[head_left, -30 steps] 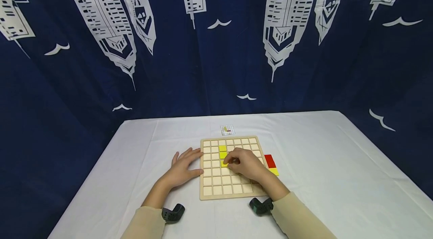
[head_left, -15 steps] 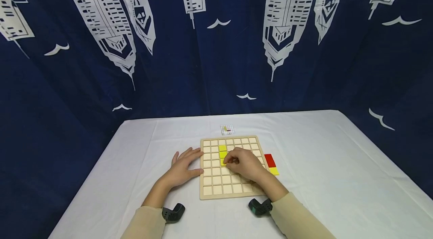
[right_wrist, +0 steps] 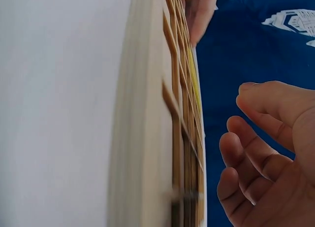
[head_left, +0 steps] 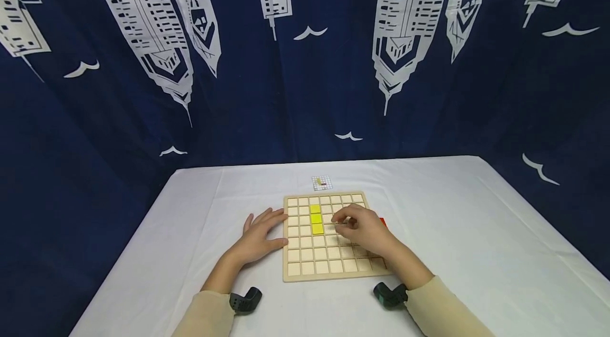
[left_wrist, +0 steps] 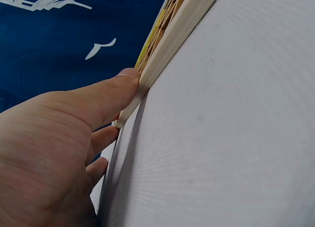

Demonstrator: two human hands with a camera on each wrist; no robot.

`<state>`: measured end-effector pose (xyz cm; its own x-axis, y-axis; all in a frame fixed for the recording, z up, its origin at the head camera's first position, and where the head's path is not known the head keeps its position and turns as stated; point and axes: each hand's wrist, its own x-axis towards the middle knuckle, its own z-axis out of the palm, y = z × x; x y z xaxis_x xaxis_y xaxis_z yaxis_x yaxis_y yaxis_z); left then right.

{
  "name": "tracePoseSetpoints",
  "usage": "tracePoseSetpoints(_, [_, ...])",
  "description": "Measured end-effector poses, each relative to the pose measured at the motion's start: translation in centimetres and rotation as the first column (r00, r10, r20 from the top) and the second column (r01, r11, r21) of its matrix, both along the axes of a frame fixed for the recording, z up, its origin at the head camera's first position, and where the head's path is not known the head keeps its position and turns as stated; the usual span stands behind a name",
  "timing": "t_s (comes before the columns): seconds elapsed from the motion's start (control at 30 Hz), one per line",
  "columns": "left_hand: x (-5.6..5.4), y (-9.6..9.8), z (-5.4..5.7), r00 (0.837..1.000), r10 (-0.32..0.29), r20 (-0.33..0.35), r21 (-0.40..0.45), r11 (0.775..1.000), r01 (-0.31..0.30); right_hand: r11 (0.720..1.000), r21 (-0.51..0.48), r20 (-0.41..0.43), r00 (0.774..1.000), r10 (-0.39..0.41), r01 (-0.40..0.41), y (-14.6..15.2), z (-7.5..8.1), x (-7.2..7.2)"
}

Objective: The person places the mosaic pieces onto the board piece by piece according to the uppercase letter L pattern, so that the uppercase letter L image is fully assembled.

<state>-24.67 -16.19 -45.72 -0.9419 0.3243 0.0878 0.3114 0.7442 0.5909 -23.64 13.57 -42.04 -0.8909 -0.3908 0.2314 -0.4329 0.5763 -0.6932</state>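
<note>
A wooden grid board (head_left: 305,268) lies on the table in the head view. Three yellow square tiles (head_left: 316,218) stand in one column of its cells. At the board's left edge rests my left hand (head_left: 258,239), fingers spread and straight; the left wrist view has its thumb (left_wrist: 110,94) touching the wooden rim. My right hand (head_left: 364,228) hovers over the board, right of the yellow column. In the right wrist view its thumb and loosely bent fingers (right_wrist: 246,153) are apart, with nothing between them. Part of a red piece (head_left: 383,221) shows behind that hand.
Beyond the board's far edge lies a small printed grid card (head_left: 321,183) with coloured marks. White cloth covers the table (head_left: 457,220). A dark blue curtain (head_left: 286,88) with white buildings and birds hangs behind it.
My right hand has let go of the lowest yellow tile and moved right, baring the tile fully. It now hides the yellow piece beside the board and most of the red. My left hand stays put.
</note>
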Motion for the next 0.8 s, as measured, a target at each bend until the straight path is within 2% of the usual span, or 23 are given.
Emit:
tracePoseSetpoints(0.17, [0.1,-0.1,0.0,1.000,0.000,0.006,-0.001,1.000,0.000,1.000,0.003,-0.010,1.000,-0.012,0.012,2.1,0.5,0.6])
tracePoseSetpoints(0.37, [0.0,-0.1,-0.1,1.000,-0.001,-0.001,0.003,1.000,0.001,0.997,0.036,-0.039,0.997,-0.065,0.066,4.6,0.8,1.1])
tracePoseSetpoints(0.57, [0.0,-0.2,0.0,1.000,0.009,0.005,0.003,1.000,-0.009,0.994,0.056,-0.073,0.993,-0.089,0.093,6.7,0.6,1.4])
tracePoseSetpoints(0.8, [0.1,0.0,0.2,1.000,0.007,0.011,0.006,1.000,-0.007,0.996,0.056,-0.028,0.997,-0.071,0.072,9.0,-0.1,1.4])
